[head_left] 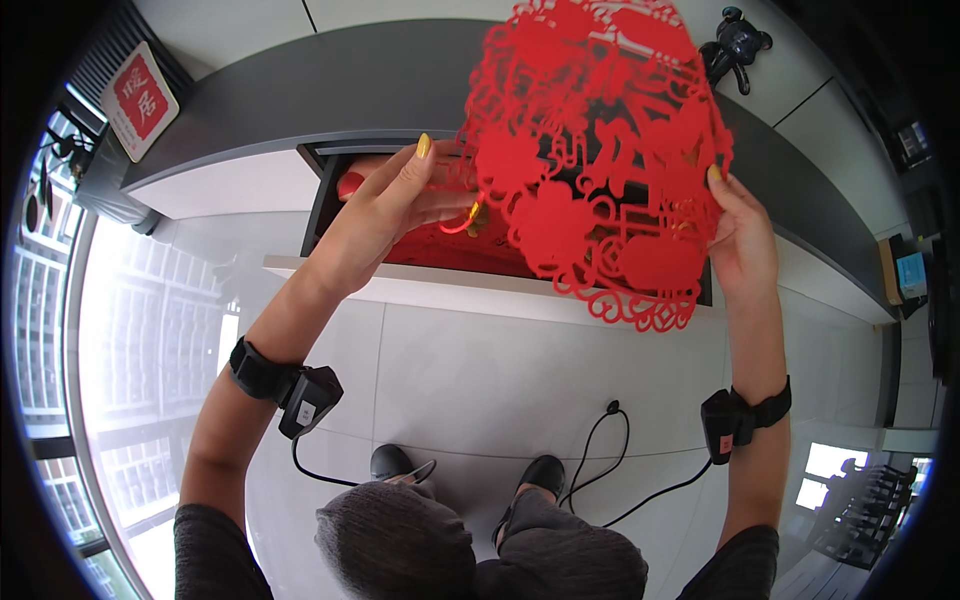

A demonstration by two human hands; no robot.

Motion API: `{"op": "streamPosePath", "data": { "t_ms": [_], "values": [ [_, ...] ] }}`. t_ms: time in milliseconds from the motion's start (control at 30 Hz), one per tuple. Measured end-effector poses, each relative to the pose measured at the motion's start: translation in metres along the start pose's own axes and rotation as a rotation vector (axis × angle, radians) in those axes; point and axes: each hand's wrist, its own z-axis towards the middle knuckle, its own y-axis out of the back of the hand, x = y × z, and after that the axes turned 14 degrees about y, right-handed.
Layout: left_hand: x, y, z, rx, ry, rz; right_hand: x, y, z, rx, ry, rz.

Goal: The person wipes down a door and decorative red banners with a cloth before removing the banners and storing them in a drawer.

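Observation:
A large, rounded red paper-cut decoration, with lacy openwork, is raised above an open drawer. My right hand pinches its right edge, thumb in front and the other fingers mostly hidden behind. At the left edge my left hand has its fingers stretched out and its thumb apart; the fingertips pass behind the lacework, so their contact with it cannot be made out. Red items lie inside the drawer, and a small gold piece shows beside my left fingers.
The drawer belongs to a curved dark-topped cabinet. On its top stand a red-and-white sign at the left and a black bear figure at the far right. A blue box sits at the right end. Black cables trail by my feet.

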Motion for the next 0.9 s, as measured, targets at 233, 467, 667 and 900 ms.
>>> {"op": "streamPosePath", "data": {
  "t_ms": [233, 467, 667, 900],
  "values": [
    [-0.001, 0.001, 0.009, -0.131, -0.05, 0.214, 0.01, -0.009, 0.004, 0.08, 0.443, -0.064],
    [0.009, 0.012, 0.029, 0.194, 0.258, -0.458, -0.008, -0.024, -0.025, 0.188, 1.091, -1.0],
    [0.008, 0.009, 0.047, 0.111, 0.394, -0.407, -0.022, 0.006, -0.036, 0.774, 1.416, -1.222],
    [0.044, 0.001, 0.105, 0.289, 0.405, -0.058, -0.033, 0.039, -0.051, 1.052, 1.359, -1.578]
  ]
}}
